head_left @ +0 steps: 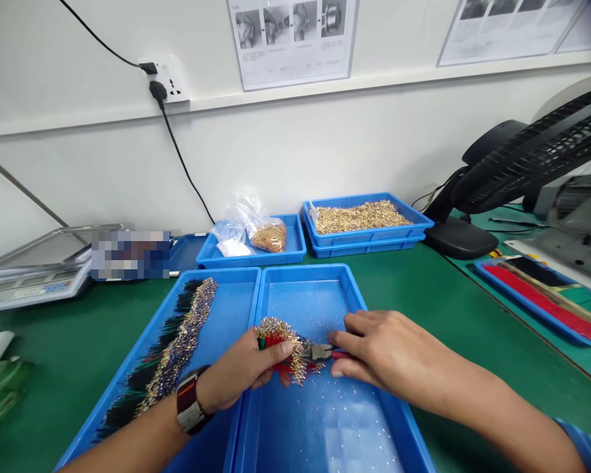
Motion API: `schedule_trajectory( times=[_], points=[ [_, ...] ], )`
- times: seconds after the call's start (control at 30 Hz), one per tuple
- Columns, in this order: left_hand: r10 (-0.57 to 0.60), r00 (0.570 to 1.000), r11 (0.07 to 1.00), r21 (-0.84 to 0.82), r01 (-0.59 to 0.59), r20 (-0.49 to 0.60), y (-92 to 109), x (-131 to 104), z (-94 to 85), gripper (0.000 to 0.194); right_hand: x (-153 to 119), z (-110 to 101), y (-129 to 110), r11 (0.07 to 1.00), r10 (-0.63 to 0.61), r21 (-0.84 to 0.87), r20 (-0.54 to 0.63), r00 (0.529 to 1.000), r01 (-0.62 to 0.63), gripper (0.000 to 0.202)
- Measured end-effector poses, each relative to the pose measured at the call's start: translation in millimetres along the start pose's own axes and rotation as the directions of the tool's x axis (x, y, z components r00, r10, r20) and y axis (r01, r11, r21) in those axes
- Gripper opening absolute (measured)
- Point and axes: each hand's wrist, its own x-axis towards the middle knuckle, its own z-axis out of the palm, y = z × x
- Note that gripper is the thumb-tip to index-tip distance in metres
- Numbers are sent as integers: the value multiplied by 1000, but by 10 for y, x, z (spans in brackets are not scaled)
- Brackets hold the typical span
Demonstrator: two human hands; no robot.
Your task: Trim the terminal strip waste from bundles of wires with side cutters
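Note:
My left hand, with a watch on the wrist, grips a bundle of wires with gold-coloured metal ends; red and green wires show in it. My right hand is closed on the handles of pliers, whose jaws touch the bundle's right side. Both hands are over the right blue tray, where small pale bits are scattered. In the left blue tray lies a long row of dark wires with metal ends.
Behind stand a tray with plastic bags and stacked trays of gold-coloured parts. A black fan and a tray of coloured strips are at right. Scales and a green object are at left.

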Motion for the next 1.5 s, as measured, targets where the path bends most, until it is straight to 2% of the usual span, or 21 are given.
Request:
schedule_trajectory(
  times=[0.13,0.27,0.4,0.67,0.9,1.0,1.17,1.33,1.5],
  points=[
    [29,999,997,-64,-30,-19,-50,13,-5,47,1,-30,-3,998,2,60,-23,1000,0,44],
    [42,999,950,-310,-40,0,-72,4,-17,45,-15,-109,31,997,38,75,-103,994,-30,49],
    [37,999,867,-498,-13,38,-113,-6,-52,43,-47,-183,9,997,35,75,-123,992,-26,45],
    [82,992,810,-586,-9,98,-256,-11,-144,47,-61,-179,-57,993,9,114,-167,986,11,43],
    [103,992,808,-588,-38,77,-231,16,-142,47,-56,-145,-70,994,-23,96,-220,975,45,40],
    [88,996,849,-523,-68,13,-164,-8,-86,46,-63,-166,-99,996,-24,82,-234,972,44,41],
    [157,968,957,-210,-198,-197,-117,-44,-6,50,-55,-137,-80,1000,0,-13,-260,966,-4,40],
    [231,935,973,58,-224,-268,-160,-68,-12,52,-22,-53,-43,993,8,-114,-275,961,-41,33],
    [236,924,968,158,-195,-302,-81,-105,9,59,3,-21,-48,989,-15,-144,-291,956,-29,31]
  ],
)
